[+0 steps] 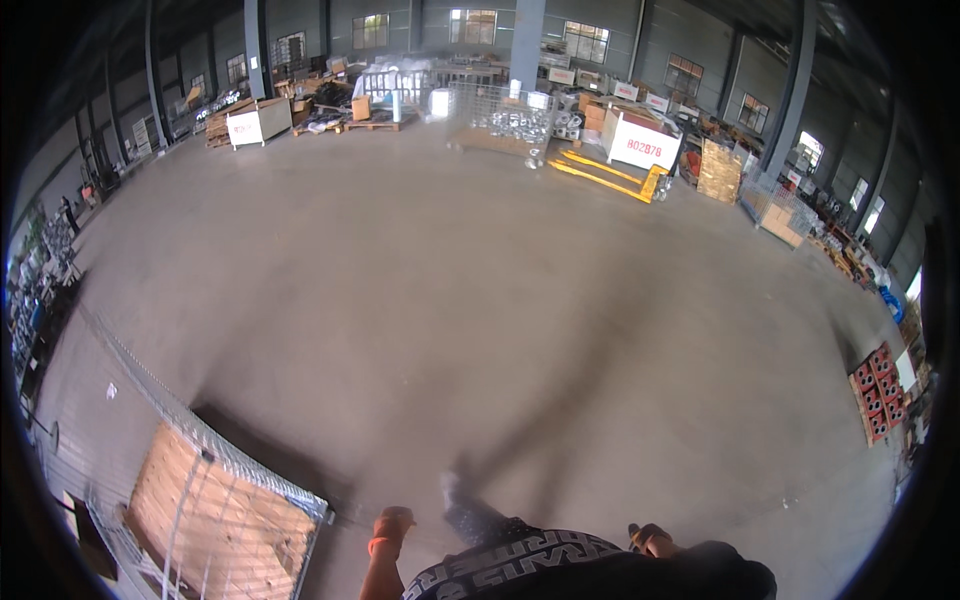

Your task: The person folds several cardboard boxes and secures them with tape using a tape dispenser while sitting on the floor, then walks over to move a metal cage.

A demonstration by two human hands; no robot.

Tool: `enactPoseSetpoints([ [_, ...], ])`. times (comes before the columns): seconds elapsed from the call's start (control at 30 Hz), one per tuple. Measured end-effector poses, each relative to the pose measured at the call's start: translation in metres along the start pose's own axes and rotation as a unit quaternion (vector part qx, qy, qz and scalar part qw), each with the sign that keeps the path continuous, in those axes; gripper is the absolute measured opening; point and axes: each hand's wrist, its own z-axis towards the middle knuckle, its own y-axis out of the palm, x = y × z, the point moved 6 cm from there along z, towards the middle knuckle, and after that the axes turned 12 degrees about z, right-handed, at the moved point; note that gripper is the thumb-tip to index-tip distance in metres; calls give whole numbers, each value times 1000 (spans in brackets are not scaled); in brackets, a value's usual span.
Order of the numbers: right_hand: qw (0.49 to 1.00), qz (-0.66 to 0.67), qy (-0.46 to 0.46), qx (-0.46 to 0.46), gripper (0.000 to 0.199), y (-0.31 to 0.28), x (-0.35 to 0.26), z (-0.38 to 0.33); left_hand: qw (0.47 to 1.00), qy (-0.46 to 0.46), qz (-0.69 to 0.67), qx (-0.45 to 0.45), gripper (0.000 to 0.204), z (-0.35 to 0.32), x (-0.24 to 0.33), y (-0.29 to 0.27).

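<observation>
My left hand [393, 523] hangs low beside my body and looks orange, as if gloved, with a brighter band at the wrist. Its fingers are curled in, and what they may hold is hidden. Nearest to it is the corner of a wire mesh cage [322, 508] with a wooden panel [225, 510] inside; a gap separates hand and cage. On the other side of my dark printed shirt [530, 570], my right hand [655, 541] is curled near my hip. A small dark shape shows at its fingers, too unclear to name.
A yellow pallet jack [605, 178] stands on the grey floor [440, 270] ahead, beside a white crate [642, 142] and a wire cage of metal parts [505, 122]. Red blocks with round holes [878, 396] are stacked at the right. A blue-grey column [526, 48] rises behind.
</observation>
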Motion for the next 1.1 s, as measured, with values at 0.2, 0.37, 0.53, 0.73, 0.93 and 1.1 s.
enactPoseSetpoints([
  [0.2,941,-188,-263,-105,18,-35,-302,153,976,-45,174,-122,22,23,-134,-48],
  [0.37,949,-35,-305,-70,21,-104,-585,204,942,-275,-68,-179,25,138,-158,-104],
  [0.53,869,80,-487,-36,26,-230,-883,131,916,-352,-133,-141,29,240,-192,-187],
  [0.73,865,101,-490,-32,33,-260,-966,221,932,-309,-88,-167,34,425,-241,-269],
  [0.93,993,-38,-18,-113,43,-266,-857,356,873,33,416,-251,39,643,-335,-363],
  [1.1,969,-44,107,-219,45,-255,-794,444,978,-194,-58,-48,19,867,-208,-553],
])
